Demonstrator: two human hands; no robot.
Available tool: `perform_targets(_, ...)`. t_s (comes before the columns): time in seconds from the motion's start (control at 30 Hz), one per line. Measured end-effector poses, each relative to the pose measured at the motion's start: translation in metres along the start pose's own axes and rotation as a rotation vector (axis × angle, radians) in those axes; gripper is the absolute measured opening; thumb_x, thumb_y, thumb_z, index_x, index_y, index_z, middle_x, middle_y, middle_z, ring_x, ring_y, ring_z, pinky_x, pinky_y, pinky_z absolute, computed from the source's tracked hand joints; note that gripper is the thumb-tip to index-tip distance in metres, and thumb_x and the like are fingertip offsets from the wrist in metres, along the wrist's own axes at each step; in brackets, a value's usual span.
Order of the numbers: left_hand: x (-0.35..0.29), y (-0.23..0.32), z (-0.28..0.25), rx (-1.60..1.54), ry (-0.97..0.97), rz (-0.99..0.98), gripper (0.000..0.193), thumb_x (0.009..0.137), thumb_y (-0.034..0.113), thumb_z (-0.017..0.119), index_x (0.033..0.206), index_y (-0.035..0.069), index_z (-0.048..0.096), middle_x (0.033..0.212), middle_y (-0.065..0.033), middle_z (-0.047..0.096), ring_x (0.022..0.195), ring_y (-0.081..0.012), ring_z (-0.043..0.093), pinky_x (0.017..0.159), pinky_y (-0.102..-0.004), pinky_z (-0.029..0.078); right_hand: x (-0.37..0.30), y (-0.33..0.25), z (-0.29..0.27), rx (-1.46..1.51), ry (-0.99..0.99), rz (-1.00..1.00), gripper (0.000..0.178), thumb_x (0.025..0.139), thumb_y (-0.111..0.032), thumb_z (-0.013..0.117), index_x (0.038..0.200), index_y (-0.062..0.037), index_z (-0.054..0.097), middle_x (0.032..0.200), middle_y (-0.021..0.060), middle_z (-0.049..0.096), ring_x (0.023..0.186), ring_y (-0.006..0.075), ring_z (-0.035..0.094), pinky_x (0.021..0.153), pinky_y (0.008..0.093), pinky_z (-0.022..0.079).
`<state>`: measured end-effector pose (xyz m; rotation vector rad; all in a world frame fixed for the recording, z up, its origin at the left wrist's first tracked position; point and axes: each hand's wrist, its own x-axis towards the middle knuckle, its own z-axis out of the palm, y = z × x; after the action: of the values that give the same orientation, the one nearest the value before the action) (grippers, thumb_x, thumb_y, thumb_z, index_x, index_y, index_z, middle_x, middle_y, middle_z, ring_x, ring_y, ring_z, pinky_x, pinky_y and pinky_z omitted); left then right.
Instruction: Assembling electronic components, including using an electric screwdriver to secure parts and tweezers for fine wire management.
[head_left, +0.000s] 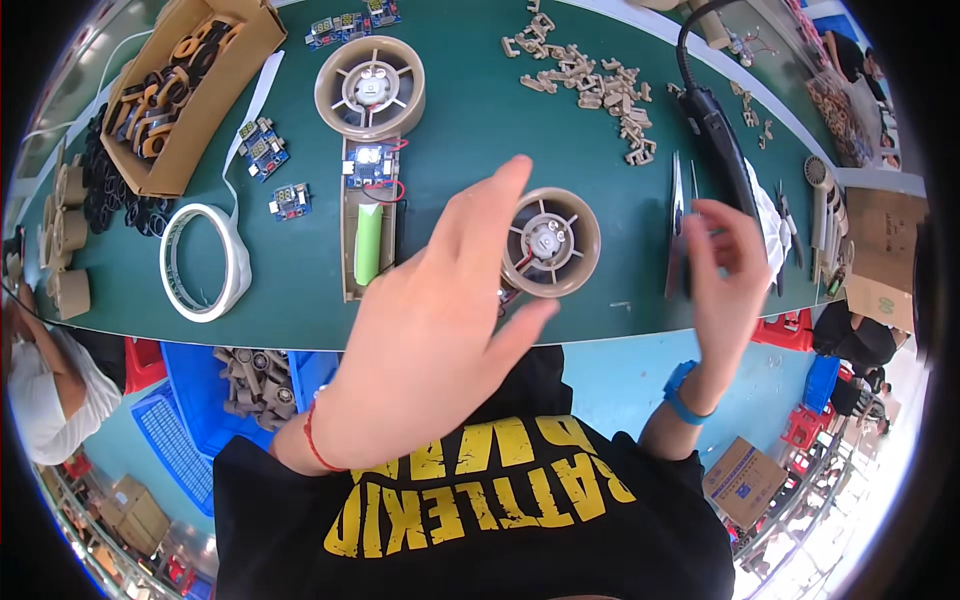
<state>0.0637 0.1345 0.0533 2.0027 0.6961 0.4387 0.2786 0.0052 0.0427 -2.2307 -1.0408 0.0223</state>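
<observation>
My left hand point(430, 310) hovers over the table's front part, its thumb and fingers spread beside a beige round fan housing point(580, 245) with a small motor at its centre. The hand hides whatever lies to the left of that housing. A second beige fan unit point(325, 95) lies farther back, joined to a handle tray holding a blue circuit board point(368, 167) and a green battery cell point(368, 245). My right hand point(728, 275), fingers loosely curled and thumb apart, is just right of the metal tweezers point(676, 225). Nothing shows in its grasp.
A corded black electric tool point(715, 140) lies at the right beside a white cloth point(767, 225). Small beige clips point(600, 85) are scattered at the back. Leftward are a white tape roll point(240, 275), blue boards point(262, 148) and a cardboard box point(260, 50) of rings.
</observation>
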Motion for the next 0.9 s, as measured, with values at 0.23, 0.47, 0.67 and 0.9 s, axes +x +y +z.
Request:
perform_targets(0.23, 0.003, 0.002, 0.01, 0.038, -0.035, -0.013, 0.064, 0.077, 0.017, 0.073, 0.131, 0.006, 0.04, 0.119, -0.0167, 0.052, 0.099, -0.0357, 0.06, 0.078, -0.0374, 0.051, 0.074, 0.035, -0.017, -0.409, -0.107, -0.122, 0.046, 0.085, -0.028, 0.066, 0.121, -0.0023, 0.054, 0.101, 0.0162, 0.064, 0.089, 0.0289, 0.061, 0.081, 0.0324, 0.046)
perform_targets(0.47, 0.005, 0.0, 0.005, -0.023, -0.04, -0.12, 0.059, 0.075, 0.022, 0.074, 0.126, 0.013, 0.048, 0.106, -0.0135, 0.053, 0.094, -0.0345, 0.06, 0.078, -0.0378, 0.049, 0.094, 0.05, -0.051, -0.01, -0.139, 0.11, 0.054, 0.085, -0.029, 0.067, 0.128, -0.0011, 0.048, 0.1, 0.0137, 0.062, 0.084, 0.0176, 0.058, 0.079, 0.0287, 0.046)
perform_targets(0.67, 0.006, -0.008, 0.006, -0.022, -0.012, -0.074, 0.059, 0.071, 0.019, 0.077, 0.125, 0.015, 0.051, 0.104, -0.0115, 0.053, 0.093, -0.0292, 0.059, 0.08, -0.035, 0.047, 0.094, -0.037, -0.075, 1.511, -0.653, -0.137, 0.037, 0.085, -0.019, 0.062, 0.112, 0.0045, 0.051, 0.086, 0.0078, 0.058, 0.072, 0.0116, 0.058, 0.064, 0.0214, 0.047)
perform_targets(0.9, 0.005, -0.009, 0.009, -0.025, -0.015, -0.057, 0.059, 0.071, 0.018, 0.077, 0.124, 0.017, 0.052, 0.103, -0.0106, 0.054, 0.091, -0.0291, 0.059, 0.078, -0.0344, 0.048, 0.068, -0.022, -0.059, 1.277, -0.28, -0.446, 0.025, 0.089, -0.027, 0.048, 0.083, -0.0036, 0.053, 0.068, 0.0017, 0.057, 0.056, 0.0022, 0.055, 0.059, 0.0135, 0.045)
